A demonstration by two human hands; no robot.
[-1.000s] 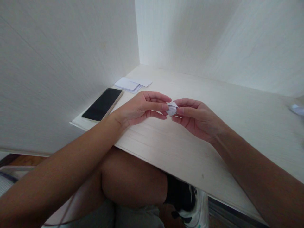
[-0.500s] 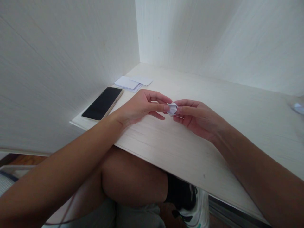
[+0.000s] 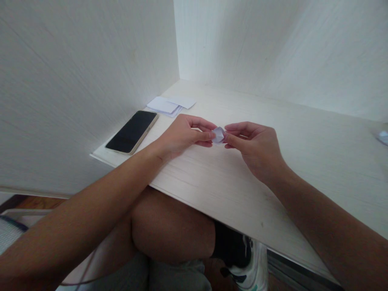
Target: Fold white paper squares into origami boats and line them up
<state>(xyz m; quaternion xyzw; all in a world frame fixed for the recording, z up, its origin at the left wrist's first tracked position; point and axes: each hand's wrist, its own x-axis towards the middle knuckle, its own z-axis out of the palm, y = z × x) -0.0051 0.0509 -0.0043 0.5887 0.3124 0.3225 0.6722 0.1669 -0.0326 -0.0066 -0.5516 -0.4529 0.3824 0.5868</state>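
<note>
A small folded piece of white paper [image 3: 218, 135] is held just above the tabletop, between my two hands. My left hand [image 3: 194, 133] pinches its left side between thumb and fingers. On the right side, the thumb and fingertips of my right hand [image 3: 254, 143] close on the paper's edge. Creases and a pointed top show on the paper; its underside and the fingers behind it are partly hidden.
The white table [image 3: 212, 178] meets white walls at the left and back. A dark-screened phone [image 3: 132, 132] lies at the left edge, with a stack of white paper slips [image 3: 165, 105] behind it. Another small whitish thing [image 3: 383, 137] lies far right. My crossed leg [image 3: 176, 226] is below the table edge.
The folded paper has turned in my fingers, from a rounded look to a pointed one. My right hand has rotated, its knuckles higher. My left hand has barely moved.
</note>
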